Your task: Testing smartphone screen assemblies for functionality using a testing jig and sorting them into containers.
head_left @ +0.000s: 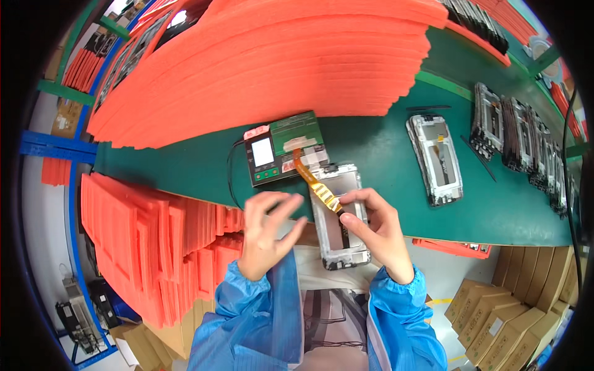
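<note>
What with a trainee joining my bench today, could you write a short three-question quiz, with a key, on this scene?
1. Multiple choice: Which hand is at the lower end of the orange ribbon cable?
A) Left
B) Right
C) Both

2. True or false: The big pile of stacked sheets behind the black box with the lit screen is green.

3. Fill in the blank: The cable stretches from the black box over the phone-shaped ____.

Key:
1. B, the right hand; the left hand is open and apart from the cable.
2. False; the stacked sheets are orange-red.
3. Frame.
</note>
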Demonstrator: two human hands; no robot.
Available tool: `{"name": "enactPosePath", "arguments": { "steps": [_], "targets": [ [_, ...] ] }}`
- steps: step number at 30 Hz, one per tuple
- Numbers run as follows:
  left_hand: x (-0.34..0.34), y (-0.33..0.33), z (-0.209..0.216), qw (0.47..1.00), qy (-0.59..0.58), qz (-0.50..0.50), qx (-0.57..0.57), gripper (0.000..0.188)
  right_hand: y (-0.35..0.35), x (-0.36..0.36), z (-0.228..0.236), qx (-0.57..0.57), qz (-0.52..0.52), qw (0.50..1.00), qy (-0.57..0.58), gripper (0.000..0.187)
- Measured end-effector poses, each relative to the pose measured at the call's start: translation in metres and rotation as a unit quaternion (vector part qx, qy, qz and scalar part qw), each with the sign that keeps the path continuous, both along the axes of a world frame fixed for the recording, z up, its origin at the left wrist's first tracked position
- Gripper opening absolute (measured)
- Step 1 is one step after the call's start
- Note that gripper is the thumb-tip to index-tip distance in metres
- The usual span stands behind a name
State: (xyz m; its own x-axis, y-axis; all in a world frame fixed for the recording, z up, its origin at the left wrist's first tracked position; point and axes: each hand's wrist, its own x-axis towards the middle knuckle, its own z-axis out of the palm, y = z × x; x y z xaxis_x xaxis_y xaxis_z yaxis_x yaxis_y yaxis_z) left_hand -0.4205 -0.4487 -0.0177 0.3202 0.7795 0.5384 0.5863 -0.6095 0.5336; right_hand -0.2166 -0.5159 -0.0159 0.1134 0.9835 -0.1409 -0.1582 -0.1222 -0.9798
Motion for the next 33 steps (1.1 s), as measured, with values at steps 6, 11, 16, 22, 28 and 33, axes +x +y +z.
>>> {"name": "enactPosePath", "arguments": {
  "steps": [6,11,16,22,28,33],
  "targets": [
    [0.012,0.01,0.0,0.974,0.024,-0.219,0.061,0.026,-0.012,0.018,0.032,-0.06,0.024,0.99,0.123,0.03],
    [0.0,0.006,-0.006,0.981,-0.09,-0.075,-0.153,0.021,-0.089,0.07,0.0,-0.12,-0.021,0.985,-0.124,0.017],
    [-0.009,0.026,-0.025,0.797,-0.449,-0.138,-0.381,0.019,-0.263,0.093,-0.075,-0.046,0.234,0.906,-0.349,0.017],
    [0.004,0.018,-0.033,0.699,-0.539,-0.07,-0.465,0.026,-0.228,0.092,-0.097,-0.026,0.243,0.913,-0.326,0.017],
    [0.003,0.024,-0.018,0.704,-0.509,-0.122,-0.479,0.026,-0.21,0.079,-0.099,-0.028,0.237,0.922,-0.306,0.016],
    [0.0,0.021,-0.025,0.707,-0.512,-0.123,-0.472,0.026,-0.206,0.068,-0.098,-0.043,0.229,0.929,-0.288,0.015]
  ]
}}
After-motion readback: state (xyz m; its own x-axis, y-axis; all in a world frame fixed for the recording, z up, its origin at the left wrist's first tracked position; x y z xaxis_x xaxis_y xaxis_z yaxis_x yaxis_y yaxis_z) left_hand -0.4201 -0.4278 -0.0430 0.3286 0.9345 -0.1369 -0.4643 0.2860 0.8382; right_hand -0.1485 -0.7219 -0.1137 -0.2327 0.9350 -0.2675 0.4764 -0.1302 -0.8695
